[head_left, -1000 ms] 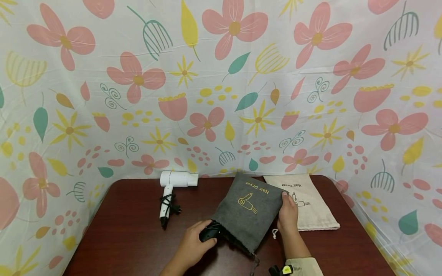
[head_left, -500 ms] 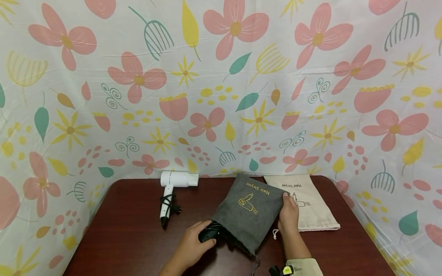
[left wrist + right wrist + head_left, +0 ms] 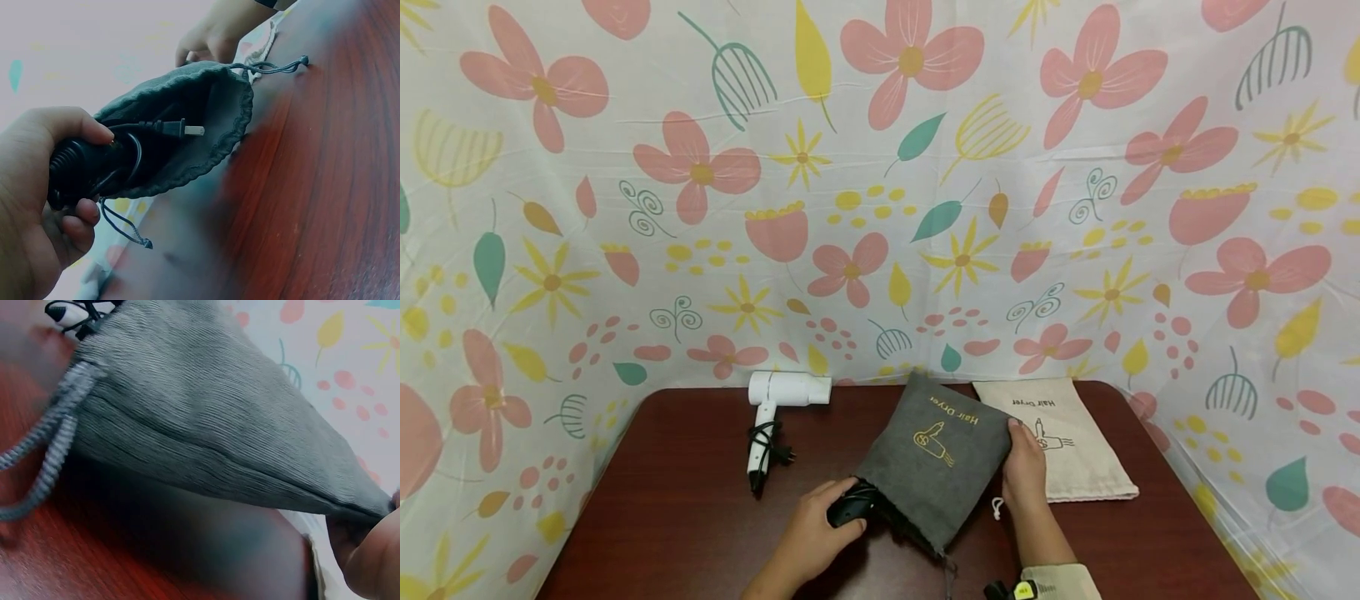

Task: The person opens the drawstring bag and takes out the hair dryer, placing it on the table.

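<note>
My left hand (image 3: 811, 533) grips the handle of a black hair dryer (image 3: 852, 507), whose other end is hidden inside a grey drawstring bag (image 3: 955, 479) printed "Hair Dryer". In the left wrist view, the thumb presses on the handle (image 3: 81, 159), and the looped cord and two-prong plug (image 3: 172, 129) lie within the bag's mouth (image 3: 240, 119). My right hand (image 3: 1026, 475) pinches the bag's closed end at its right corner. The bag is tilted, with its mouth toward my left hand; a grey drawstring (image 3: 56, 437) hangs from the mouth.
A white hair dryer (image 3: 786, 389) with a black cord wrapped round its handle lies at the back left of the dark red table (image 3: 685, 500). Behind my right hand lies a flat cream drawstring bag (image 3: 1093, 467). A flower-patterned curtain (image 3: 850, 208) hangs beyond the table.
Both hands have shifted slightly left, with the grey bag and black hair dryer moving along. The holds are the same; the white hair dryer and cream bag have stayed put.
</note>
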The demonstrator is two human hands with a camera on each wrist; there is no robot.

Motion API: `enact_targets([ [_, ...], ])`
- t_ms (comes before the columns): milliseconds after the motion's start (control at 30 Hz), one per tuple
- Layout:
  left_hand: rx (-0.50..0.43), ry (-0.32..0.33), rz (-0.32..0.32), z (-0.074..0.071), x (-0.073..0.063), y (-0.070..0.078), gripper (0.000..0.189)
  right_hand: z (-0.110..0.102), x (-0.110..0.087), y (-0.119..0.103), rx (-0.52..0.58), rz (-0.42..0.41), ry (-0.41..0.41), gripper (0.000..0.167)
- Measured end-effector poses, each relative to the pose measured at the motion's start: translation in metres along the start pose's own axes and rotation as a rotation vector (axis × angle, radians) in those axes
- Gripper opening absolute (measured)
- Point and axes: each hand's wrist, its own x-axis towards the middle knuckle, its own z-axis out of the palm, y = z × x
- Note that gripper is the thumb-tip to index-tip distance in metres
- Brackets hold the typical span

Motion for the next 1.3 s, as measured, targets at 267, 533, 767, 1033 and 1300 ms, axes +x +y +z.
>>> enact_targets([
  [267,-0.001,-0.013,0.025,-0.007,-0.003,-0.002,0.058,-0.008,0.004,-0.008,-0.143,0.075,-0.112,0.044],
  [533,0.089,-0.008,0.008,-0.01,-0.006,-0.002,0.059,-0.008,0.008,-0.016,-0.303,0.042,-0.139,0.057],
  [767,0.126,-0.006,0.002,-0.012,-0.011,0.001,0.059,-0.007,0.008,-0.024,-0.531,-0.065,-0.146,0.051],
  [1033,0.164,-0.015,0.024,-0.011,-0.015,0.002,0.06,-0.002,0.01,-0.027,-0.755,-0.136,-0.188,0.04],
  [1300,0.153,-0.021,0.055,-0.011,-0.016,0.002,0.058,0.011,0.006,-0.029,-0.932,-0.26,-0.214,0.038],
])
